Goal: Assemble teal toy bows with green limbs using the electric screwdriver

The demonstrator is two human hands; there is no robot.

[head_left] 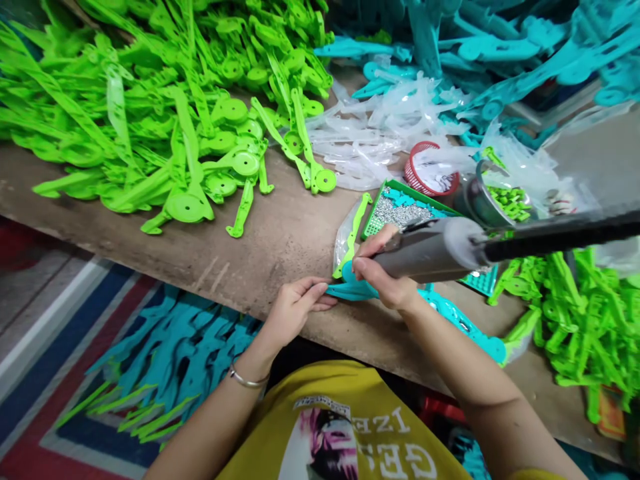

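Observation:
My left hand pinches the near end of a teal plastic part lying flat on the brown table. My right hand is wrapped round a grey powered screwdriver, its tip pointing down at the teal part's round end. A black hose or cable runs from the tool to the right. A green plastic part in a clear sleeve lies just behind the fingers. A green tray of small screws sits right behind the tool.
A big heap of green parts covers the table's left. Teal parts and clear sleeves pile at the back. A red basket, a metal bowl and more green parts stand right. Finished teal pieces lie on the floor.

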